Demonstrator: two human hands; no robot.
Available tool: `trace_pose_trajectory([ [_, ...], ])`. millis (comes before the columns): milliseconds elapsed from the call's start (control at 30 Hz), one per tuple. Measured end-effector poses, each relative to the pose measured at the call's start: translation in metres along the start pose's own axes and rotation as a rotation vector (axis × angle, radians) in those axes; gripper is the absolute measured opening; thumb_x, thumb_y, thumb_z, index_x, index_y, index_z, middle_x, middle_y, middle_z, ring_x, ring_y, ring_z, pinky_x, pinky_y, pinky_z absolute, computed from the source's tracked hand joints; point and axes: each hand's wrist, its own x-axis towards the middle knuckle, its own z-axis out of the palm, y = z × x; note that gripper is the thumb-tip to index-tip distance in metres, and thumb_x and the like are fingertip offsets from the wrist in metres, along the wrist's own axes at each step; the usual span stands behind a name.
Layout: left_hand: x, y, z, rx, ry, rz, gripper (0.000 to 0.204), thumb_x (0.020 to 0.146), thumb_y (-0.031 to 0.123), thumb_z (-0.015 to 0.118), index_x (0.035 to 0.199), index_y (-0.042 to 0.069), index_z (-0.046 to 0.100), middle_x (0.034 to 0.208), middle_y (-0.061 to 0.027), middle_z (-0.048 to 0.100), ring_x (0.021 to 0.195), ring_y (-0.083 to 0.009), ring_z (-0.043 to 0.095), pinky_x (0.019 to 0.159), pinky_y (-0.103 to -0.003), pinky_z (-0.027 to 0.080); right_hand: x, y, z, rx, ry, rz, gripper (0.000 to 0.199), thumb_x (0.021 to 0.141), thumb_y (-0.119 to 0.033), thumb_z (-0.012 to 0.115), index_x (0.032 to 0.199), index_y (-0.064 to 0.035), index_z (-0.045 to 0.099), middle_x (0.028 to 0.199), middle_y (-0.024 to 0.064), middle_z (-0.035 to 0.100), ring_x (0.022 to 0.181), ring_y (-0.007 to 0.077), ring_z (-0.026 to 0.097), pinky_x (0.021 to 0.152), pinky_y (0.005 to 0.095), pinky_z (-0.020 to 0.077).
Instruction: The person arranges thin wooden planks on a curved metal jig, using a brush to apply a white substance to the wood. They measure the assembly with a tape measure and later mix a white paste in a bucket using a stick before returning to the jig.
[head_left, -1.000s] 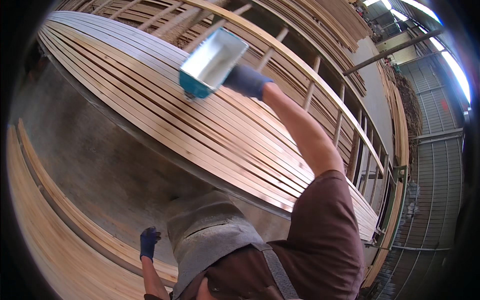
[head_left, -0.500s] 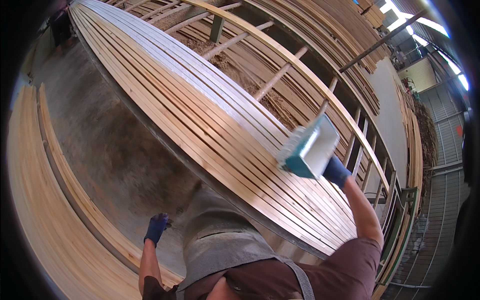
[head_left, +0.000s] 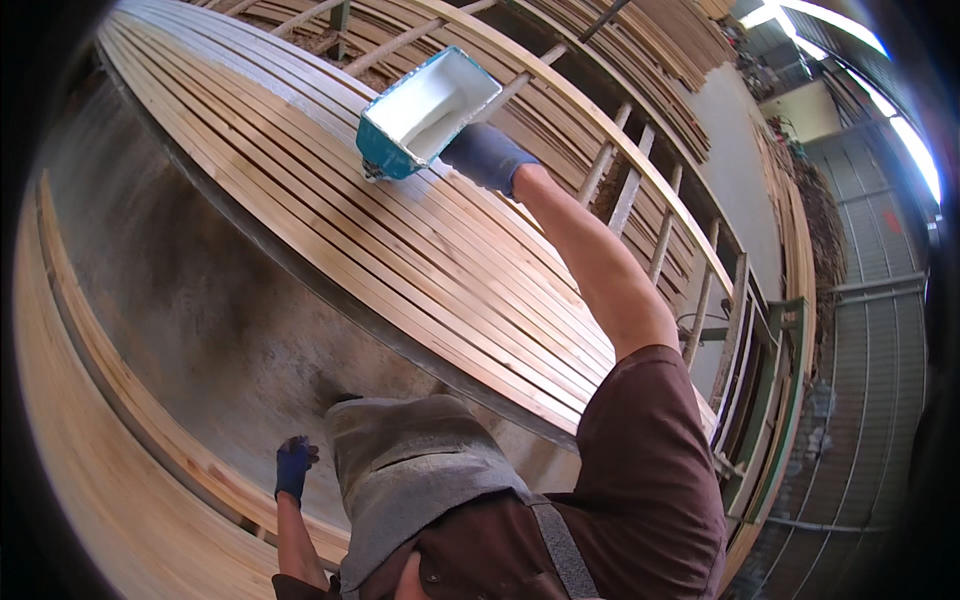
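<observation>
1. Over the long row of pale boards (head_left: 330,220), head view: 1 teal box (head_left: 425,110), white inside, tilted so that its hollow faces the camera. Whether its lower edge touches the wood cannot be told.
2. Right hand (head_left: 487,157), gloved in blue: grasping the box at its near right side, with the fingertips partly hidden; the bare forearm extends from a brown sleeve (head_left: 650,430).
3. Left hand (head_left: 293,465), likewise gloved: grip released, fingers loosely bent, held low above the grey floor (head_left: 200,270) and near the planks (head_left: 120,430) at lower left.
4. Boards, surface: whitish coating (head_left: 215,45) along the far side toward the upper left; bare, knotted wood on the near side.
5. Surroundings: a ladder-like wooden rack (head_left: 650,175) beyond the boards; a grey apron (head_left: 430,450) on the person, lower centre; a ribbed wall (head_left: 870,240) at right.
</observation>
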Motion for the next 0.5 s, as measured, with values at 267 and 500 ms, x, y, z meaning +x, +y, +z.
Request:
trace_pose_trajectory([
  [267, -0.060, -0.054, 0.165, 0.027, -0.031, 0.096, 0.031, 0.097, 0.028, 0.054, 0.118, 0.006, 0.060, 0.092, -0.0089, 0.071, 0.077, -0.0169, 0.068, 0.063, -0.028, 0.050, -0.270, 0.091, -0.006, 0.338, -0.028, -0.077, 0.041, 0.097, -0.016, 0.059, 0.134, -0.0024, 0.051, 0.133, 0.0174, 0.056, 0.121, 0.0250, 0.054, 0.106, 0.0385, 0.0435],
  [500, -0.088, -0.126, 0.243, -0.033, -0.171, -0.052, 0.032, 0.096, 0.026, 0.055, 0.122, 0.008, 0.060, 0.093, -0.0142, 0.073, 0.068, -0.0211, 0.067, 0.060, -0.030, 0.050, -0.636, 0.201, 0.000, 1.056, 0.113, 0.548, 0.044, 0.097, -0.016, 0.058, 0.139, -0.0049, 0.047, 0.136, 0.0097, 0.054, 0.124, 0.0179, 0.049, 0.110, 0.0341, 0.0377],
])
